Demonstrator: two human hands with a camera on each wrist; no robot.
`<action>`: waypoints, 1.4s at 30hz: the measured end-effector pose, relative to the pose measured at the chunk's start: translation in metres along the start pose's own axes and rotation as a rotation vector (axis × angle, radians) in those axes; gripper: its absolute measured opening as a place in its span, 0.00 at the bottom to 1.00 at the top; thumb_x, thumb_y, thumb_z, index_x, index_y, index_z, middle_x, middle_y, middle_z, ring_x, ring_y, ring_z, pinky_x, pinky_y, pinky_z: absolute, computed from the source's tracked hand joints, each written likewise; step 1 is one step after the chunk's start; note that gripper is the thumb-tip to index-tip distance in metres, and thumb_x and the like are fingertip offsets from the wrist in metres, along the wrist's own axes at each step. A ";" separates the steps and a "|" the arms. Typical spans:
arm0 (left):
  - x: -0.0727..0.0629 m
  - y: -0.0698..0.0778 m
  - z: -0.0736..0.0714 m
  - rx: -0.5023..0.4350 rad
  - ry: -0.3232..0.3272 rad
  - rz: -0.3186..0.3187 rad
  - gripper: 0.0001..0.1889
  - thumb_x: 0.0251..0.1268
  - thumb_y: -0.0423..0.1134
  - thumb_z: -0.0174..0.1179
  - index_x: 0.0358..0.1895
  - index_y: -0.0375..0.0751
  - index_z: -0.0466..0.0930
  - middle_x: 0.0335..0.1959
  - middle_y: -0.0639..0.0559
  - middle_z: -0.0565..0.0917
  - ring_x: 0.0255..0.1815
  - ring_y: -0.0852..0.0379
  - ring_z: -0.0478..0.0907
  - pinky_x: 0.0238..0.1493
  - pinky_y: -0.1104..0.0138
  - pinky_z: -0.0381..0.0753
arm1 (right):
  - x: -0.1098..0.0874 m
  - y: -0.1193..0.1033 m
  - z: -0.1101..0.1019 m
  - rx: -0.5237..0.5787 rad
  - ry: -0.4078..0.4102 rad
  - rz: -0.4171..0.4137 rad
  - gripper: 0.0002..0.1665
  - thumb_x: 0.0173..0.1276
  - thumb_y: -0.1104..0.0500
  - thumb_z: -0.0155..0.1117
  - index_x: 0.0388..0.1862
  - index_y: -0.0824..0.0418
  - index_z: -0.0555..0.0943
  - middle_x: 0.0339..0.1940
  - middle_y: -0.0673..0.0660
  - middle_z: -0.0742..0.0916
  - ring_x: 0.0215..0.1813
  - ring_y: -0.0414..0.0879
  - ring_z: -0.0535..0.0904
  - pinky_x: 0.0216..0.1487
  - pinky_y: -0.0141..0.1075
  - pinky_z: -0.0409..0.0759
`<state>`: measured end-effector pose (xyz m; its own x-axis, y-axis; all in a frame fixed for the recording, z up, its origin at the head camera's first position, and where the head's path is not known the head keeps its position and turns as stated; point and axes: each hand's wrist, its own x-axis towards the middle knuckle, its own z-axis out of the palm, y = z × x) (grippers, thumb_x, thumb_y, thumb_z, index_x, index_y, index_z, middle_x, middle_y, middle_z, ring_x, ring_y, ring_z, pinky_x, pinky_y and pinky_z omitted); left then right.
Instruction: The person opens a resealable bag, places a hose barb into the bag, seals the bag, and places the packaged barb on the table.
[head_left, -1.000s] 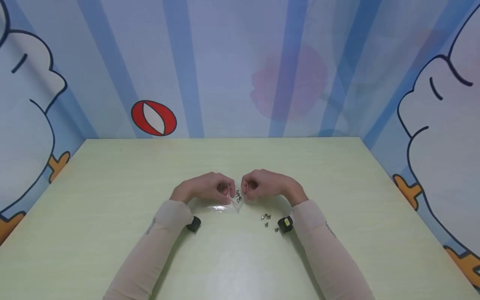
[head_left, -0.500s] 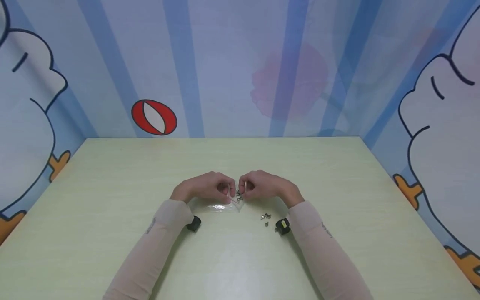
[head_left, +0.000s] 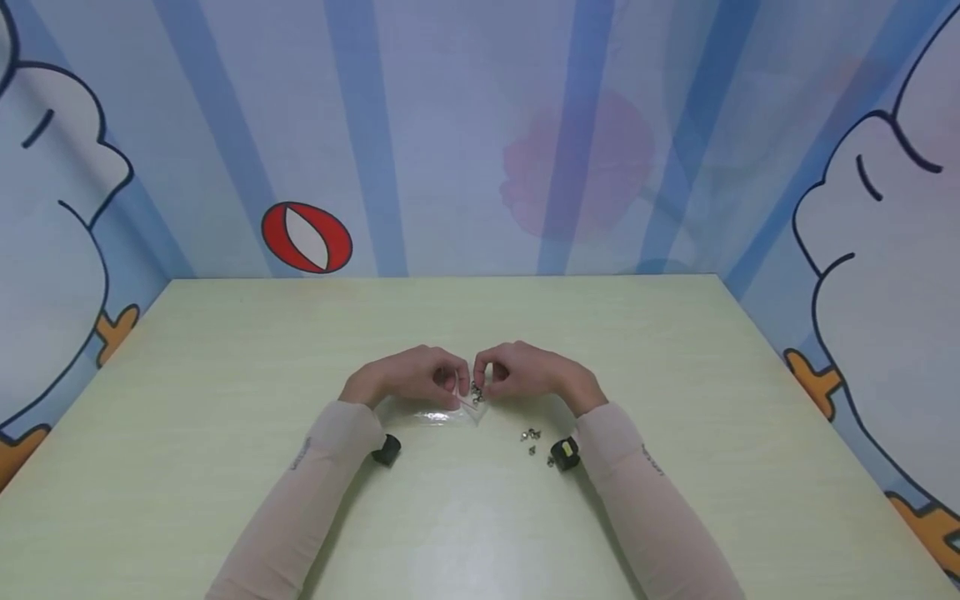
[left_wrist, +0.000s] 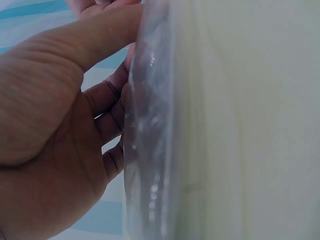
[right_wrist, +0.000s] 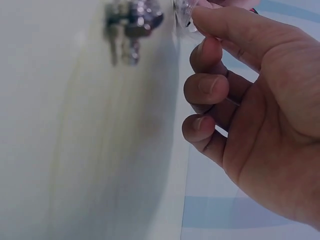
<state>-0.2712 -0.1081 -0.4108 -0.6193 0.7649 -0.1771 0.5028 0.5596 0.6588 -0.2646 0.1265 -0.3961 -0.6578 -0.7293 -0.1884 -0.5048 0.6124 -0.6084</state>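
Note:
A clear plastic bag (head_left: 438, 415) lies on the table between the hands, its near corner pointing toward the body. Thumb and fingers of my left hand (head_left: 423, 372) pinch its upper edge. In the left wrist view the bag (left_wrist: 152, 125) hangs as a shiny film beside the left hand (left_wrist: 55, 110). Several small metal screws (head_left: 476, 393) show at the bag's right end. There my right hand (head_left: 525, 369) pinches the bag's edge with thumb and forefinger; the tips of the right hand (right_wrist: 270, 95) are partly hidden, and the other fingers are loosely curled.
More small screws (head_left: 531, 434) lie loose on the pale table (head_left: 480, 517), near the right wrist. They appear blurred in the right wrist view as metal pieces (right_wrist: 134, 22). A black wrist camera (head_left: 565, 452) sits close to them. A patterned curtain (head_left: 457, 150) stands behind the table.
My right hand has shifted slightly left, closer to the left hand and over the screws at the bag's end. The left hand and the loose screws have stayed in place.

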 end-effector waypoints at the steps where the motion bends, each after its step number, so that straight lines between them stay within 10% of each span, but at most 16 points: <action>1: 0.000 -0.001 0.000 0.003 0.000 -0.001 0.05 0.65 0.36 0.67 0.39 0.51 0.83 0.29 0.56 0.76 0.33 0.58 0.71 0.39 0.64 0.70 | 0.000 0.000 0.000 -0.003 -0.003 0.006 0.08 0.68 0.63 0.62 0.43 0.54 0.81 0.24 0.48 0.79 0.26 0.39 0.70 0.32 0.34 0.69; 12: -0.004 -0.004 0.001 -0.006 0.002 -0.024 0.05 0.65 0.35 0.67 0.39 0.51 0.82 0.29 0.55 0.75 0.33 0.58 0.71 0.39 0.65 0.69 | -0.005 0.000 -0.006 0.013 -0.067 0.022 0.07 0.67 0.63 0.65 0.43 0.54 0.83 0.35 0.49 0.85 0.36 0.42 0.79 0.43 0.37 0.76; 42: -0.002 -0.001 0.000 -0.002 0.007 -0.059 0.06 0.64 0.37 0.67 0.39 0.53 0.82 0.29 0.55 0.75 0.34 0.57 0.71 0.40 0.64 0.69 | -0.033 -0.007 -0.012 0.085 -0.295 0.115 0.09 0.61 0.62 0.74 0.40 0.54 0.85 0.27 0.49 0.79 0.31 0.40 0.71 0.38 0.34 0.70</action>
<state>-0.2699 -0.1104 -0.4111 -0.6520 0.7285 -0.2102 0.4641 0.6026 0.6492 -0.2460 0.1500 -0.3766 -0.5109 -0.7215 -0.4674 -0.3801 0.6773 -0.6300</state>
